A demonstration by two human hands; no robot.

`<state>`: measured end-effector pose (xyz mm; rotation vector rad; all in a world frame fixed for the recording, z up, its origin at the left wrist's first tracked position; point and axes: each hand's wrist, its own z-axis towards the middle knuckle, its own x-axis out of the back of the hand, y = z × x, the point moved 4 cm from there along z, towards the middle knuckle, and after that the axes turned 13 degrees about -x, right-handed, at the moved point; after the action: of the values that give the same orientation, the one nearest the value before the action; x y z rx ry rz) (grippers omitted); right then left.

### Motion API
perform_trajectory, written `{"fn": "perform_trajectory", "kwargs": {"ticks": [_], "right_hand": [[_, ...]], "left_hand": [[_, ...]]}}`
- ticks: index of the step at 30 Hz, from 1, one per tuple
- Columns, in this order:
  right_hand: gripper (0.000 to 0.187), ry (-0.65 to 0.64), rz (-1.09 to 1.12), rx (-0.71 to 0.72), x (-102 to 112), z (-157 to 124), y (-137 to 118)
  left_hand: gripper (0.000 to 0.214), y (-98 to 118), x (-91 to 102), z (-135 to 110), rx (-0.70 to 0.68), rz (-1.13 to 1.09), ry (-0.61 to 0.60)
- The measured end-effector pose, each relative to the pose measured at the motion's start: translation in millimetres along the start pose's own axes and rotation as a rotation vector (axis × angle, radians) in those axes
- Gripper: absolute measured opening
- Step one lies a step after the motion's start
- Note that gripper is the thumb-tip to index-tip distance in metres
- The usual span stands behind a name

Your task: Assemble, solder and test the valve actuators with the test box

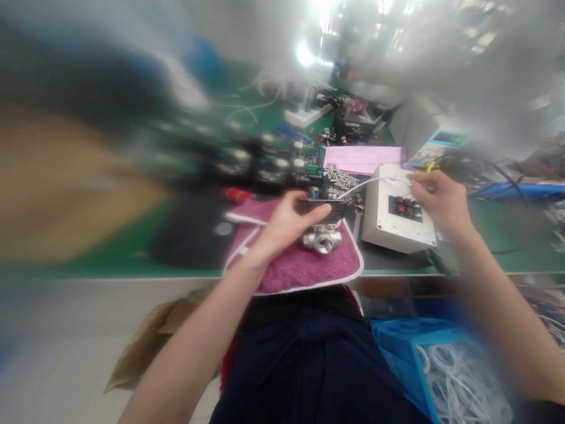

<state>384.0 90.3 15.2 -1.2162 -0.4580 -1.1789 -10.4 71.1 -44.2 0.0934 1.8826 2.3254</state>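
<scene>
My left hand (293, 222) is wrapped round a black box-shaped housing (332, 212), thumb along its near side. Under the housing sits a silver three-port metal valve (322, 239), resting on a purple towel (304, 272) with white edging. From the housing a white cable (373, 180) runs right, over a white box (375, 215). My right hand (441, 197) pinches the cable near its far end, above the box. On the box's top is a black panel with red and black terminals (405, 207). The cable's tip is too small to make out.
Small metal screws (339, 176) lie in a pile behind the housing, before a pink sheet (362, 159). A wrench (357, 225) lies left of the white box. Blurred black units with green connectors (312, 169) stand at left. Below right, a blue crate (399, 347) holds coiled white cables.
</scene>
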Motion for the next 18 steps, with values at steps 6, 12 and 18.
{"fn": "perform_trajectory", "kwargs": {"ticks": [6, 12, 18], "right_hand": [[0.029, -0.001, 0.010, -0.002, 0.5, -3.3, -3.1], [0.027, -0.001, 0.011, 0.008, 1.6, -4.4, -6.7], [0.030, -0.010, 0.020, 0.007, 0.8, -2.7, -3.3]], "left_hand": [[0.075, 4.6, -0.4, 0.0, -0.002, -0.004, -0.004], [0.075, 7.3, -0.6, -0.7, 0.012, -0.006, 0.003], [0.074, 5.9, 0.1, -0.4, 0.016, -0.005, -0.011]]}}
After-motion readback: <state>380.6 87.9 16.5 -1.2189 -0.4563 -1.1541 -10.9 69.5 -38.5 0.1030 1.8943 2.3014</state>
